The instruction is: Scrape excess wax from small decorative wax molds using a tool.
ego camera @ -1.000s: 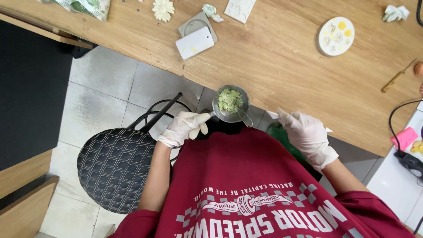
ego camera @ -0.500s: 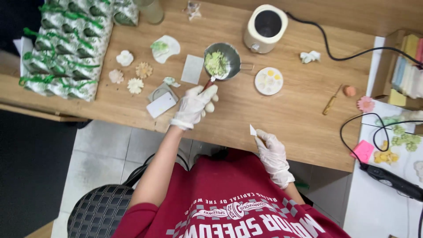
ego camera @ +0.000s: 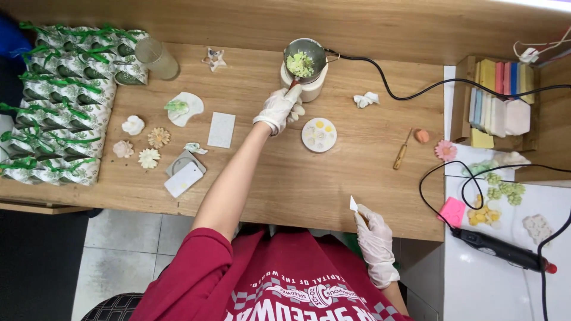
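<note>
The handle of the small metal pot (ego camera: 304, 59) is being hidden almost wholly by the left hand (ego camera: 278, 110), so only a dark stub is being seen above the glove. The pot's green and pale contents are being shown as a blurred heap; what the pieces are cannot be told. The pot is being held directly over the round cream-coloured heater (ego camera: 306, 86), whose top is being covered by it, so contact between the 2 cannot be judged. The person's head and right forearm are being cut off at the lower border.

The heater is being kept near the far edge of the table (ego camera: 279, 196), with its black cord (ego camera: 404, 95) being trailed off to the right. Bare wood is being left open between the round white palette (ego camera: 319, 134) and the near edge. At the left, rows of wrapped green and white packets (ego camera: 53, 107) are being crowded up to the table's side edge.

The left arm is being stretched forward and up across the table, with its gloved fingers being clamped on the pot's handle. The right hand (ego camera: 375, 241) is being kept low at the near edge, close to the body, with its gloved fingers being pinched together on a small white scraper (ego camera: 353, 204) that is being pointed upward.
</note>
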